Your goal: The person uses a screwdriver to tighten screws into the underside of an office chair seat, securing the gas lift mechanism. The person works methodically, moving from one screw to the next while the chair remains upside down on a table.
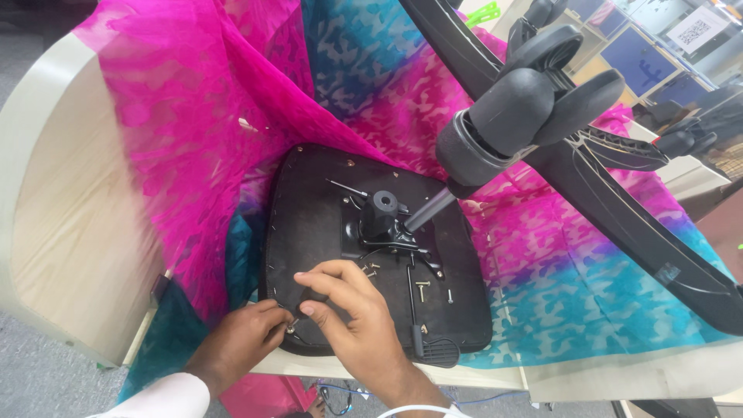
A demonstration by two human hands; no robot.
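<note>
from the head camera we look down on a black chair seat (pixel 309 232) turned underside up, lying on a pink and teal cloth (pixel 542 263) that drapes over a pale wooden table (pixel 70 232). our left hand (pixel 244 340) sits at the near left edge of the seat, fingers curled in and pinched around a small screw (pixel 292 327) (it shows only as a glint between the fingertips). our right hand (pixel 348 313) lies over the near part of the seat just beside the left one, half closed, the thumb and forefinger bent down toward that same screw; we cannot tell whether it actually grips it. a few loose screws (pixel 422 288) lie on the seat bottom just right of the right hand, near the black metal mechanism plate (pixel 387 224) fixed at the seat's centre, with a thin lever (pixel 412 302) running from it toward the near edge. a chair base (pixel 542 116) with black casters leans across the upper right, its arms reaching over the cloth.
</note>
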